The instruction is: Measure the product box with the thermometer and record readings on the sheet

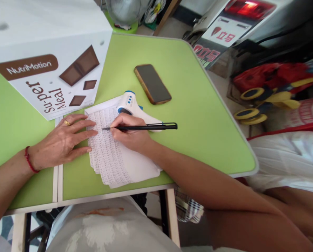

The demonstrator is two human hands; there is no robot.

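Observation:
A stack of white papers (pixel 140 164) lies near the front edge of the green folding table, its left half filled with rows of small handwriting. My right hand (pixel 130 131) is closed around a black pen (pixel 151 127), whose tip touches or hovers just over the writing; I cannot tell which. Flat at the papers' left edge rests my left hand (pixel 69 138), fingers spread and fingertips on the sheets. It wears a gold ring, with a red cord bracelet on the wrist. Just beyond my right hand, a white and blue handheld device (pixel 128 101) lies partly over the papers, its lower part partly hidden.
A phone (pixel 152 84) in a brown case lies face up beyond the papers. A large white NutriMotion box (pixel 74 80) stands at the back left of the green table (pixel 198 122). Right of the table are a vehicle's red tail light (pixel 249 7) and yellow-and-blue objects (pixel 266 101).

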